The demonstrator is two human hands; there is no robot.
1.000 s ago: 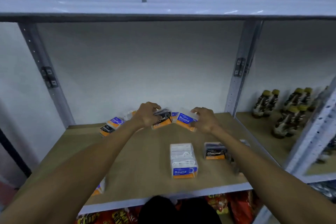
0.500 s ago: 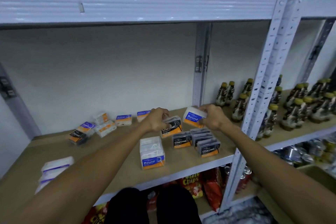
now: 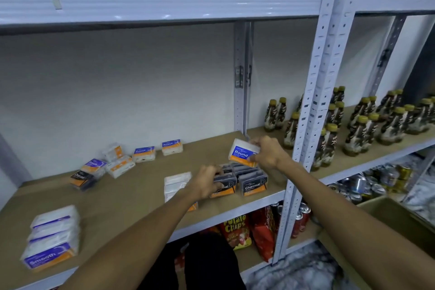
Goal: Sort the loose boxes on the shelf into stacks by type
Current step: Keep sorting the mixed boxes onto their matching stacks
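right hand point(image 3: 267, 153) grips a white "round" box point(image 3: 243, 156) with blue and orange label, fingers pinched on its right end, box lifted and tilted above the dark charcoal boxes. left hand point(image 3: 206, 182) is curled down on a front charcoal box point(image 3: 223, 187), fingers over its top; cannot tell whether it actually clamps it or just rests. the charcoal group point(image 3: 253, 182) sits near the front edge of the shelf board point(image 3: 131, 193), right of centre, boxes packed side by side in a couple of rows, labels facing out. just left of it, partly behind the left wrist, a stack of white boxes point(image 3: 176, 183), label side hidden by the arm.

further left and farther back, loose boxes are scattered near the wall: two "round" ones point(image 3: 144, 153) side by side, a couple of clear-white ones with orange point(image 3: 120, 166), a blue-label one point(image 3: 93, 165) and a lone charcoal box point(image 3: 81, 179) lying crooked. at the near left corner a stack of white "smooth" boxes point(image 3: 50, 238), blurred.

right of the upright post point(image 3: 315, 110), rows of brown bottles with yellow caps point(image 3: 367, 122) on the next shelf bay. below, chip bags point(image 3: 237, 228) and red cans point(image 3: 300, 218). silver cans point(image 3: 364, 186) on the lower right shelf. cardboard box corner point(image 3: 400, 221) at near right. the upper shelf holds rolls and packets, mostly cut off.
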